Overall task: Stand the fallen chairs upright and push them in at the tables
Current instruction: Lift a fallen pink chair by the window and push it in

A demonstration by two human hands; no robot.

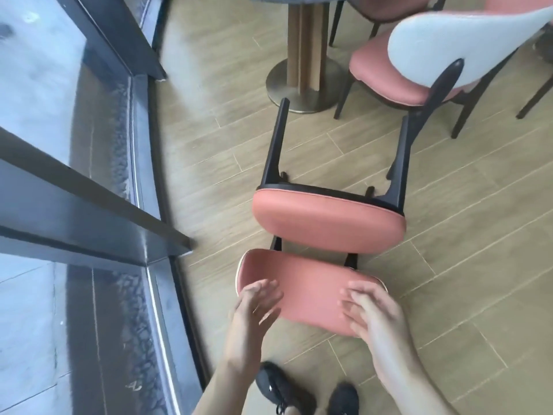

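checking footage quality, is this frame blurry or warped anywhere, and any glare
Head view: strong wide-angle warp, the window frame and floor planks bow near the left edge; motion blur smears the left hand and right hand fingers; the fallen chair is fairly sharp; soft daylight, no hard glare, pale wash on the upright chair back.
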